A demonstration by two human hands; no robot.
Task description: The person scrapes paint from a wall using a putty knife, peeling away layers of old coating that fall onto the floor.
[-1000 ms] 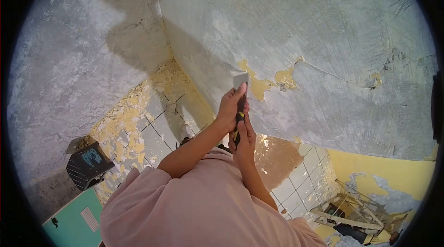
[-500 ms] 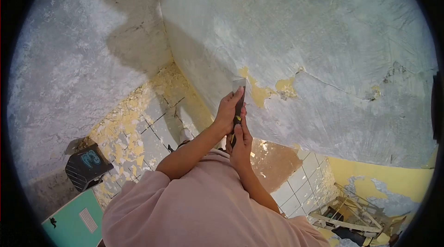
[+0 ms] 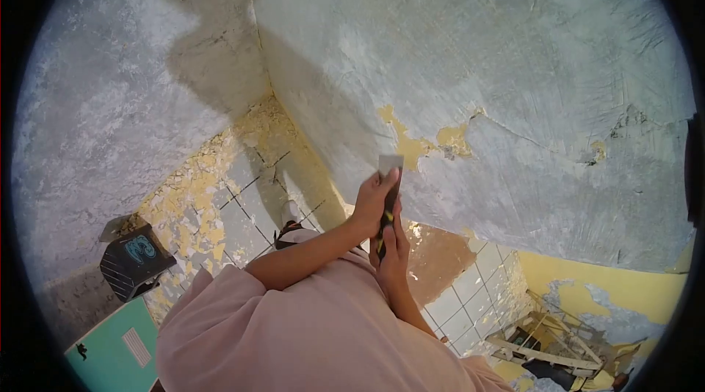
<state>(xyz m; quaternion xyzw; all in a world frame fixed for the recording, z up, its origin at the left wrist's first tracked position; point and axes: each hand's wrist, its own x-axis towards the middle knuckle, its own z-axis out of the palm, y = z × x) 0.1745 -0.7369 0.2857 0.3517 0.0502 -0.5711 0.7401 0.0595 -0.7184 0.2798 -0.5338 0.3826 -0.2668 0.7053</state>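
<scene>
A scraper with a flat metal blade and a black and yellow handle is held in both hands, blade pointing up. My left hand wraps the upper handle, its thumb just below the blade. Lower down, my right hand closes round the handle's end. The blade is near the grey wall, left of a yellow patch of exposed paint; whether it touches the wall I cannot tell.
Yellow flakes litter the tiled floor at left. A black stool-like object and a green panel lie at lower left. A brown sheet is on the floor, with wooden debris at lower right.
Both hands and the scraper have moved down and slightly right, and the blade sits lower beside the yellow patch. A shoe now shows more below the corner.
</scene>
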